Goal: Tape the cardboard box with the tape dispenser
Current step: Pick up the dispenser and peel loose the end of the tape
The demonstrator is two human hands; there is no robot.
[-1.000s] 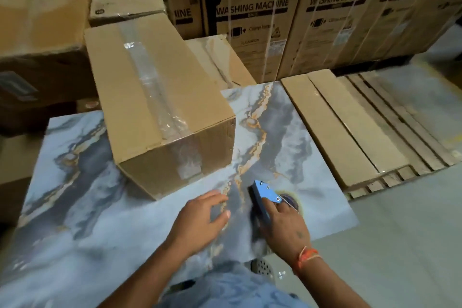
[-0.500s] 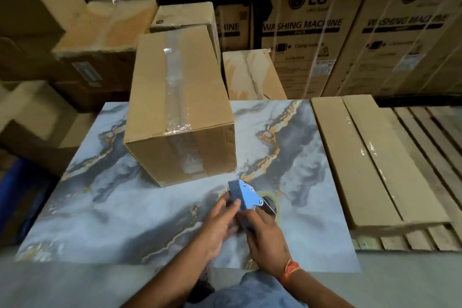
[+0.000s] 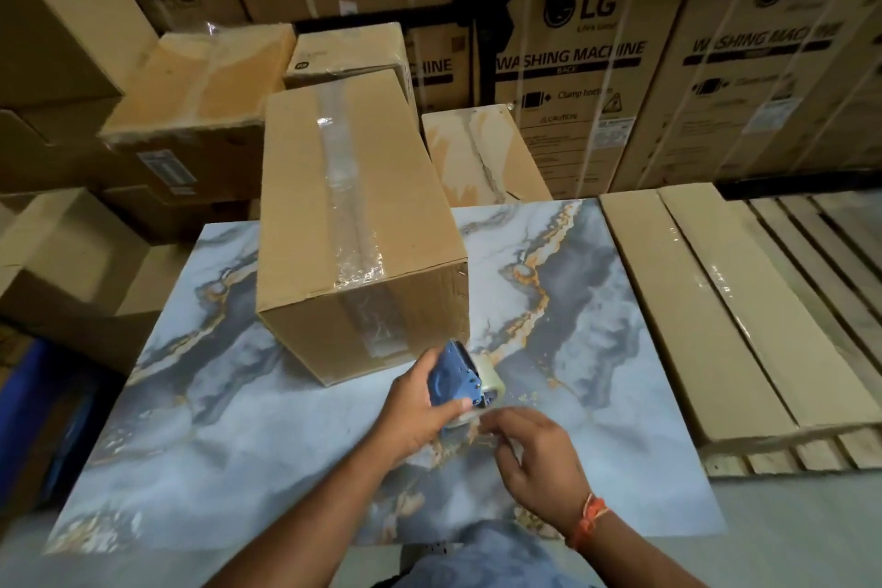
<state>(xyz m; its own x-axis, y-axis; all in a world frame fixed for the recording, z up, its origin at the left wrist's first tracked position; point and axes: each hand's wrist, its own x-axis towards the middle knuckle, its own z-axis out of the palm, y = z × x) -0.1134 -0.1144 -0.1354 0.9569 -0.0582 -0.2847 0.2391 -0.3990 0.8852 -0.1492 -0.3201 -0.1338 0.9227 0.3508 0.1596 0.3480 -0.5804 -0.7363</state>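
Observation:
A long brown cardboard box [image 3: 296,224] lies on the marbled blue-grey tabletop [image 3: 229,420], a strip of clear tape running down its top and over its near end. Just in front of the box's near right corner, my left hand [image 3: 415,411] grips the blue tape dispenser [image 3: 453,377], lifted off the table, its clear roll showing on the right. My right hand [image 3: 534,454] sits beside it, thumb and fingers pinched at the loose tape end under the dispenser.
Stacked cartons crowd the back and left, with tall washing machine boxes [image 3: 596,72] behind. Two flat cardboard packs [image 3: 716,301] lie on a wooden pallet [image 3: 835,253] to the right of the table. Bare grey floor [image 3: 787,540] is at the lower right.
The dispenser has passed from my right hand into my left and been lifted off the table. My right hand now pinches at the tape end. The view has swung left.

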